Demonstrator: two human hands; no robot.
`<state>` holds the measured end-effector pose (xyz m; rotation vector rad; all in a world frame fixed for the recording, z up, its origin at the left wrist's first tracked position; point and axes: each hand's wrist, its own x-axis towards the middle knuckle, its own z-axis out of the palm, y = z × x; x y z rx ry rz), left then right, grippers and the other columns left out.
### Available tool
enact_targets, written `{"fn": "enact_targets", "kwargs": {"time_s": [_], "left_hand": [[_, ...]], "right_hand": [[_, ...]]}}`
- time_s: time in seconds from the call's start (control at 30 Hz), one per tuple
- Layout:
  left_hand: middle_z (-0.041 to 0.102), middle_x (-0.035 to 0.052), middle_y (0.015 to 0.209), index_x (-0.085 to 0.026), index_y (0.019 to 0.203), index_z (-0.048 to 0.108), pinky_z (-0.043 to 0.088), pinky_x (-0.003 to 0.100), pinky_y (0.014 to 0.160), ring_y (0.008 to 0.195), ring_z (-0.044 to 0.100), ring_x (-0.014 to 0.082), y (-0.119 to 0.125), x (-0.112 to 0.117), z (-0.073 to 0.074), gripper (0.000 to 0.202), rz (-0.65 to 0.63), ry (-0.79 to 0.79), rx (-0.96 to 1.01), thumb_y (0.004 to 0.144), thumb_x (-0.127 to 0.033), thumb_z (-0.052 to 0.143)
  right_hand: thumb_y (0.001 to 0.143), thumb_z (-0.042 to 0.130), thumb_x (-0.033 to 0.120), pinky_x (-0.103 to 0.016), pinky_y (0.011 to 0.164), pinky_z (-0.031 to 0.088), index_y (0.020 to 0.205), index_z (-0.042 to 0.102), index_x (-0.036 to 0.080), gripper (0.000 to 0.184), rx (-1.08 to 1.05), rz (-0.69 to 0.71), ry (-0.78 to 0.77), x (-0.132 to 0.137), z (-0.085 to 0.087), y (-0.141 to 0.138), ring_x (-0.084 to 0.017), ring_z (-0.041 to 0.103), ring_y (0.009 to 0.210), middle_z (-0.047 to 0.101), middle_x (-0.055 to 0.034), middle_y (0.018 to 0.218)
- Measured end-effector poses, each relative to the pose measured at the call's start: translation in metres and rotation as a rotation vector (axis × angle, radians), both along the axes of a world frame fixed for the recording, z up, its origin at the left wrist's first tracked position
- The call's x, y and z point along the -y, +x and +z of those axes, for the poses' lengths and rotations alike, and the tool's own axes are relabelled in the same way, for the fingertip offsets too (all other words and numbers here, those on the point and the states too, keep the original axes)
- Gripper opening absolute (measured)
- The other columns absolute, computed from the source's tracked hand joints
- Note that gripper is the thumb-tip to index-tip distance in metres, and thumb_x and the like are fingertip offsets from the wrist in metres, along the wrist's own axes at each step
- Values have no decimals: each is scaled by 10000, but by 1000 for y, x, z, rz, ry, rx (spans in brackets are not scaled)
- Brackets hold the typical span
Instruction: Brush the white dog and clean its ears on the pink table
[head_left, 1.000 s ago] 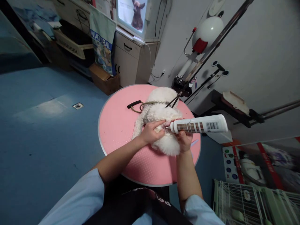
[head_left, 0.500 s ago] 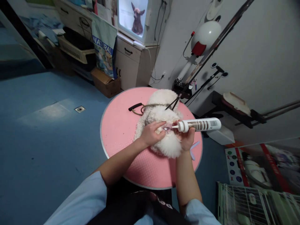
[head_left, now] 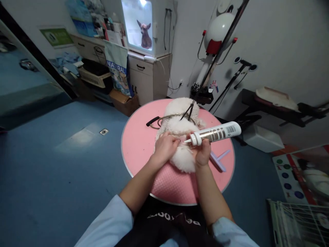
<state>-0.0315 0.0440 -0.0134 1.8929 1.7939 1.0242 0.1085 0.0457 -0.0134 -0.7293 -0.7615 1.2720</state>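
A fluffy white dog (head_left: 183,104) lies on the round pink table (head_left: 138,137) with a tan loop lead (head_left: 171,116) around it. My right hand (head_left: 203,154) grips a white squeeze bottle (head_left: 219,133), which lies nearly level with its narrow nozzle pointing left. The nozzle tip is close to a pink patch of skin that looks like the inside of the dog's ear (head_left: 183,159). Whether it touches is unclear. My left hand (head_left: 166,145) has its fingers curled on the edge of that ear, holding it. Some fingertips are hidden in the fur.
A purple T-shaped grooming tool (head_left: 218,161) lies on the table's right side. A dark strap (head_left: 190,111) reaches the dog from a slanted pole (head_left: 218,48). Behind stand a cabinet (head_left: 144,73) and a lit box (head_left: 136,24) with a small brown dog (head_left: 145,34) inside.
The view has shifted and shows more of the purple tool. The bottle has tilted, its base higher and its nozzle lower. My left fingers have bent closer over the ear, covering more of it.
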Motion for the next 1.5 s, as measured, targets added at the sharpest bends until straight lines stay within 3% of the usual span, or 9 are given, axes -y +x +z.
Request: {"fn": "enact_targets", "kwargs": {"time_s": [0.13,0.23,0.43,0.6,0.83,0.93,1.07,1.27,1.5], "left_hand": [[610,42,781,-221,725,731,447,286,722,772,555,176,-1,-11,-8,182,-130,-146,45,764,-272,561],[574,29,704,-180,670,701,437,276,719,715,527,154,6,-14,-18,183,-109,-122,148,753,-234,546],[574,20,721,-170,648,623,413,279,771,798,519,157,22,-4,-26,179,-42,-21,433,766,-166,488],[538,11,716,-163,607,545,381,263,732,784,498,146,22,4,-28,198,-87,-84,638,784,-189,461],[492,-9,692,-164,640,496,376,240,659,693,463,119,18,16,-31,224,-160,-194,845,832,-259,430],[507,-4,724,-160,669,517,390,239,693,731,482,120,16,17,-35,215,-152,-134,770,843,-260,438],[552,8,743,-166,684,554,407,256,745,774,519,132,18,13,-35,194,-37,1,657,839,-232,458],[573,20,814,-199,740,669,434,262,803,832,558,143,22,10,-13,88,24,136,456,772,-231,593],[554,34,792,-258,765,716,431,300,736,785,541,180,17,6,16,230,-12,-64,5,830,-357,519]], "right_hand": [[625,727,495,-350,765,539,947,603,223,439,-65,-42,68,8,3,-12,-158,654,755,683,-8,845],[634,727,469,-334,750,537,944,602,226,414,-58,-83,105,8,4,-11,-145,651,734,681,4,829],[613,710,518,-287,669,532,957,603,181,493,-85,-124,14,0,6,7,-147,658,714,688,-6,789],[605,697,537,-341,708,550,929,619,170,495,-154,-112,-53,2,5,8,-162,668,692,701,-11,775],[632,683,530,-340,772,555,881,634,184,429,-155,-105,-28,5,3,9,-148,674,688,704,1,760],[655,659,532,-345,794,551,877,641,187,410,-152,-110,-13,5,3,11,-143,669,679,698,6,748],[683,634,540,-366,824,545,846,635,191,386,-151,-118,-11,5,3,12,-143,664,681,692,5,747],[655,664,537,-340,801,555,848,636,196,393,-159,-116,-1,5,2,12,-136,665,693,693,10,745],[624,702,513,-313,721,569,927,627,195,445,-175,-86,-19,3,2,14,-148,675,701,708,4,766]]}}
